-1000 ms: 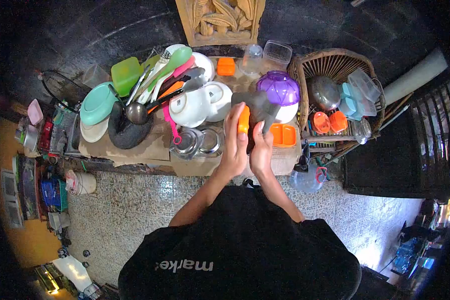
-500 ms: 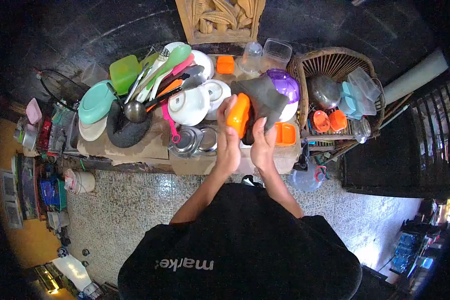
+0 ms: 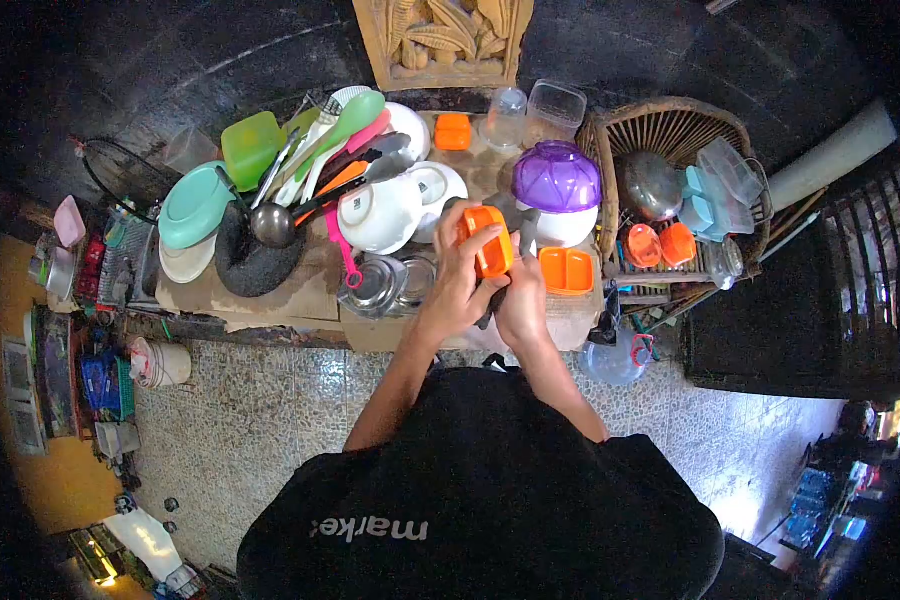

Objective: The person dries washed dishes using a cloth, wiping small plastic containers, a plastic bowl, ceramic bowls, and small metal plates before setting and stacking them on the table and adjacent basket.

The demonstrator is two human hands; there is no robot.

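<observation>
My left hand [image 3: 457, 285] is closed around a small orange divided dish [image 3: 492, 250], held tilted above the table with its hollow side showing. Close against it, my right hand [image 3: 523, 305] grips a dark grey cloth [image 3: 518, 222], partly hidden behind the dish and fingers. Just right of my hands lies another orange divided dish [image 3: 567, 270]. Behind that, a purple bowl [image 3: 558, 178] rests upside down on a white bowl [image 3: 567, 228]. White bowls [image 3: 378, 215] lie upturned to the left of my hands.
Utensils, including a green spoon [image 3: 355, 118] and a ladle [image 3: 274, 226], are piled at left by a stone mortar [image 3: 258, 262]. Metal-rimmed lids [image 3: 372, 290] lie near the front edge. A rattan chair [image 3: 670, 112] at right holds containers and a metal bowl [image 3: 650, 185].
The orange dish has turned so its hollow side now shows. The cloth, spread over the purple bowl before, is bunched lower between my hands, uncovering the purple bowl.
</observation>
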